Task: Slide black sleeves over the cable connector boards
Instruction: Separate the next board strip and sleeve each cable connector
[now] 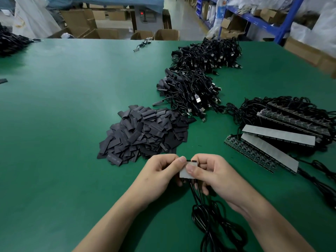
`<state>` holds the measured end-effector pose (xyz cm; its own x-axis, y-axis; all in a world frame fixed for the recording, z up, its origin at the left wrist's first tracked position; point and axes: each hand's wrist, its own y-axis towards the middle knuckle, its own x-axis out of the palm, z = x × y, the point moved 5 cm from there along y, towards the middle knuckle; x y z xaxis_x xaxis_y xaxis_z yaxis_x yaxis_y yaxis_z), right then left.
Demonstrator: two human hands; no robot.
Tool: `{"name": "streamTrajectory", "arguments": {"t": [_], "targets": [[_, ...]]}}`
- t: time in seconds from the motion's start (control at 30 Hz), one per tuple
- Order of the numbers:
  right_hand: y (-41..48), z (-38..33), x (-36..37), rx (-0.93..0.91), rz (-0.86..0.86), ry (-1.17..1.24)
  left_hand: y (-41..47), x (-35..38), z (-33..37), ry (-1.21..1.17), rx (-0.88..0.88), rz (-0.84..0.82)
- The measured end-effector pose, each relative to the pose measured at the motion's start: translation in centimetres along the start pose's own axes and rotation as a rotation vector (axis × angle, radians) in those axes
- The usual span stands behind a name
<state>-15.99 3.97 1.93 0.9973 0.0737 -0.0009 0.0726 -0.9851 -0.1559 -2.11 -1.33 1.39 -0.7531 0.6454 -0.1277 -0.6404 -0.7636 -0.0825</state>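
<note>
Head camera looks down at a green table (63, 124). Near the front edge, two hands hold one small connector board (183, 172) between them. The board shows a grey face to the camera and a row of tiny black teeth along its top edge. The left hand (160, 172) pinches the left side of the board, thumb in front and curled fingers behind. The right hand (213, 174) pinches the right side, with its thumb pressed flat on the grey face. From the bottom of the board, black cables (200, 215) run down between the wrists and loop on the table. Just past the hands lies a big pile of black sleeves (145, 133), short flat pieces all heaped together. Behind that pile is a long heap of USB cables (196, 84), black with shiny plugs, and some at its left side have dark sleeves on their ends. To the right lie long strips of connector boards (276, 137), some grey side up and some with small parts showing, on top of more tangled black wire. At the far left edge sits another dark heap (11, 42), too blurry to tell what it is. One lone cable (143, 44) lies by the far edge. Past the table stand cardboard boxes (167, 34) and blue shelves (263, 24).
</note>
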Motion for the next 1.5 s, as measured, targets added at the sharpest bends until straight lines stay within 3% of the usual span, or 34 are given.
{"name": "streamTrajectory", "arguments": {"t": [0.4,0.57,0.83,0.9,0.97,1.07,1.13,1.23,1.33,1.5], "targets": [[-0.1,-0.3,-0.3,0.021,-0.089,0.168,0.0,0.2,0.6,-0.169,-0.028,-0.003],[0.0,0.0,-2.0,0.008,-0.013,0.259,0.0,-0.7,0.6,-0.235,-0.016,0.064],[-0.3,0.0,-3.1,0.015,-0.154,0.474,-0.1,-3.2,0.7,-0.392,0.104,0.38],[-0.5,0.4,-3.4,0.067,-0.149,0.384,-0.2,-4.3,0.7,-0.397,0.143,0.473],[-0.3,0.7,-3.7,0.072,-0.061,0.099,-0.3,-4.9,0.8,-0.347,0.188,0.527],[-0.1,0.1,-3.7,-0.083,0.177,-0.481,-0.3,-4.2,1.3,-0.212,0.257,0.468],[-0.3,-0.6,-3.3,-0.215,0.315,-0.615,-0.4,-3.0,1.6,-0.075,0.311,0.405],[-0.4,-1.2,-2.3,-0.327,0.261,-0.603,-0.4,-1.4,1.7,0.096,0.347,0.359],[-0.3,-0.2,-1.1,-0.205,0.107,-0.44,-0.4,-0.6,1.4,0.161,0.308,0.364],[0.2,0.4,-0.7,-0.165,0.067,-0.361,-0.3,-0.8,1.0,0.159,0.273,0.365]]}}
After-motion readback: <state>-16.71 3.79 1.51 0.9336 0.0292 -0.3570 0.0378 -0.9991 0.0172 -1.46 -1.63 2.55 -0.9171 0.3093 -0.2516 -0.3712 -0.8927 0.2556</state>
